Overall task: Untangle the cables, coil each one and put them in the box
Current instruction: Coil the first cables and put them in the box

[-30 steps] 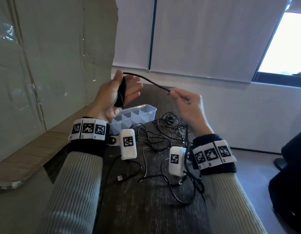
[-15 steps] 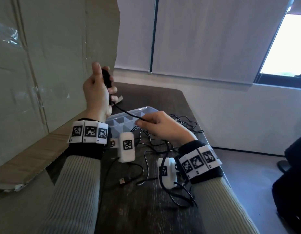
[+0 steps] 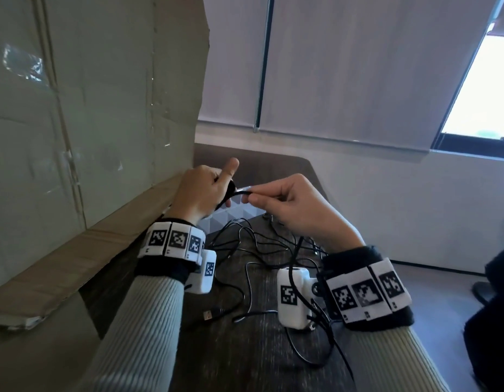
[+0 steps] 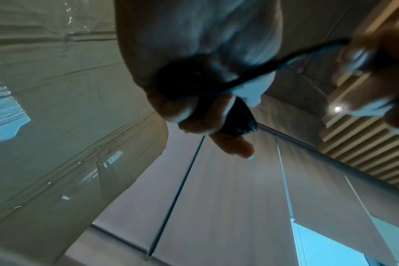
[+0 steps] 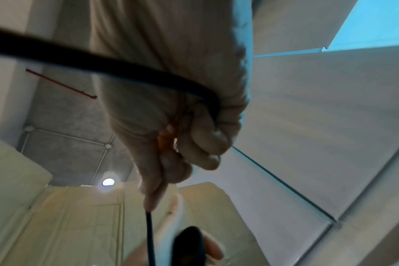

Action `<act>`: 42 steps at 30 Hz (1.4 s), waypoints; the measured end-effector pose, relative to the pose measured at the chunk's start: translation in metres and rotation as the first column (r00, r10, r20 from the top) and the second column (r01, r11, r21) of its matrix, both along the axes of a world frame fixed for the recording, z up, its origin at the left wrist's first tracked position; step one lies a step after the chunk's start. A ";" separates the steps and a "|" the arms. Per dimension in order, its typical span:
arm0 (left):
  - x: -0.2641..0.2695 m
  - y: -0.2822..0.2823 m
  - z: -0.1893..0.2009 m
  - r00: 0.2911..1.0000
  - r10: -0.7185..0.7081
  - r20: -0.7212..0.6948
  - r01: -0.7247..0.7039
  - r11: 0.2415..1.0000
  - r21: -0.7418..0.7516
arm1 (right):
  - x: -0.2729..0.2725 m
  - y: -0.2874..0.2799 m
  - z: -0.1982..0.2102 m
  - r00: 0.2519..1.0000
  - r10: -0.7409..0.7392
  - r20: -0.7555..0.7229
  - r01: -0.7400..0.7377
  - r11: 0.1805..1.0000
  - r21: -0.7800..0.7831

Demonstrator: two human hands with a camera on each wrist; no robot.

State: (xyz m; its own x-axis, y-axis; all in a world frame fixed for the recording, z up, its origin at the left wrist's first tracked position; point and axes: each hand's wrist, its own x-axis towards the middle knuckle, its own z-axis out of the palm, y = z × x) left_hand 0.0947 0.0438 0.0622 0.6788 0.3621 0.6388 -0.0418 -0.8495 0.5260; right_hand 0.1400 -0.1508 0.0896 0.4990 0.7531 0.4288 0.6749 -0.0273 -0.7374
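My left hand (image 3: 201,190) grips a coiled bundle of black cable (image 3: 227,193), thumb raised; the bundle (image 4: 235,118) pokes out past the curled fingers in the left wrist view. My right hand (image 3: 276,195) pinches the free end of that cable (image 3: 243,190) close beside the bundle. In the right wrist view the strand (image 5: 149,234) leaves my pinched fingertips towards the bundle (image 5: 189,246). A tangle of black cables (image 3: 262,244) lies on the dark table (image 3: 245,349). The clear compartment box (image 3: 239,215) sits under my hands, mostly hidden.
A large cardboard sheet (image 3: 89,123) leans up along the left side of the table. A loose USB plug (image 3: 208,315) lies near my left forearm. Cables hang round my right wrist camera (image 3: 293,298). The table's right edge drops to the floor.
My left hand came down and turned back-up over the box. My right hand swung from below the bundle up to its side, and the free strand between them has shortened.
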 end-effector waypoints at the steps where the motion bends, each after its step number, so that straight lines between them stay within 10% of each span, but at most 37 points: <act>1: -0.003 -0.004 0.004 0.998 -0.061 -0.034 0.059 0.996 -0.062 | 0.004 0.001 -0.001 0.998 -0.060 0.026 0.059 0.997 0.049; 4: -0.016 -0.021 0.016 0.945 -0.273 -0.180 0.238 0.952 -0.190 | 0.023 0.004 -0.008 0.967 -0.248 0.053 0.233 0.951 0.202; 9: -0.024 -0.038 0.033 0.886 -0.088 -0.455 0.144 0.986 0.089 | 0.034 -0.001 -0.013 0.975 -0.216 -0.048 0.219 0.916 0.336; 12: -0.022 -0.041 0.028 0.872 -0.206 -0.444 0.227 0.974 -0.006 | 0.033 0.000 -0.011 0.981 -0.188 -0.056 0.195 0.902 0.385; 19: -0.019 -0.047 0.035 0.868 -0.496 0.012 0.456 0.788 -0.414 | 0.035 -0.005 -0.010 0.937 -0.157 -0.313 0.281 0.870 0.405; 22: -0.015 -0.043 0.033 0.822 -0.527 0.215 0.536 0.588 -0.606 | 0.033 -0.004 -0.011 0.882 0.021 -0.470 0.168 0.919 0.356; 27: -0.010 -0.040 0.035 0.802 -0.444 0.400 0.572 0.379 -0.727 | 0.024 -0.001 -0.012 0.798 0.205 -0.566 -0.023 0.950 0.311; 34: -0.007 -0.031 0.040 0.697 -0.181 0.694 0.716 0.115 -0.689 | 0.012 0.005 -0.015 0.880 0.159 -0.448 -0.216 0.973 -0.079; 39: -0.010 -0.022 0.035 0.856 -0.074 0.511 0.462 0.554 -0.693 | 0.004 -0.004 -0.004 0.984 0.099 -0.146 -0.134 0.959 -0.250; 42: -0.001 -0.028 0.024 0.939 -0.141 0.314 0.267 0.874 -0.406 | -0.005 -0.005 0.003 0.997 0.083 -0.011 -0.083 0.967 -0.241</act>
